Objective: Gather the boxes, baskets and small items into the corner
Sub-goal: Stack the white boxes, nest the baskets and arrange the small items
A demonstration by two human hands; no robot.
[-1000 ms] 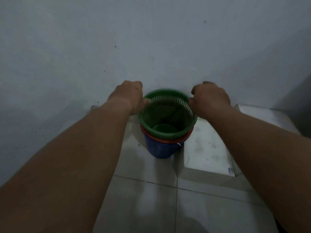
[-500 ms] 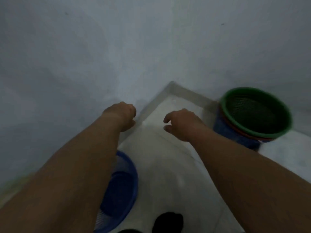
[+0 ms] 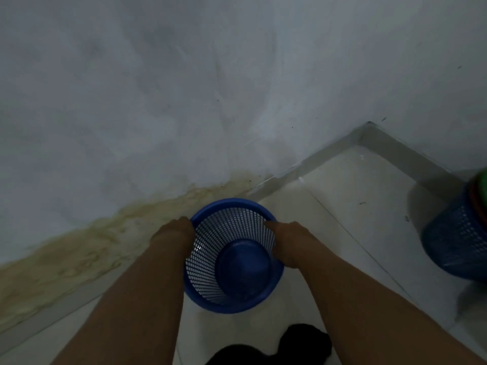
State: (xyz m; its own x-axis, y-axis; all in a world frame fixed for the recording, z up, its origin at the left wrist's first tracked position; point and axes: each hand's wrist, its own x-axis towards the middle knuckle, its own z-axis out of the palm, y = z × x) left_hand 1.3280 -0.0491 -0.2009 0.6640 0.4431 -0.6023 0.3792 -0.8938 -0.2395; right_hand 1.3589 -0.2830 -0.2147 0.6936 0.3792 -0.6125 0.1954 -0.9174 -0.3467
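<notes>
The left hand grips the left rim of a blue basket; the right hand clasps the opposite rim, so the basket sits between both palms on the tiled floor, close to a stained wall. Well right of this hold, by the corner, stands a stack of baskets.

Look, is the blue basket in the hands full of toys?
No, the blue basket held between the left hand and right hand shows only its bare mesh and solid bottom.
</notes>
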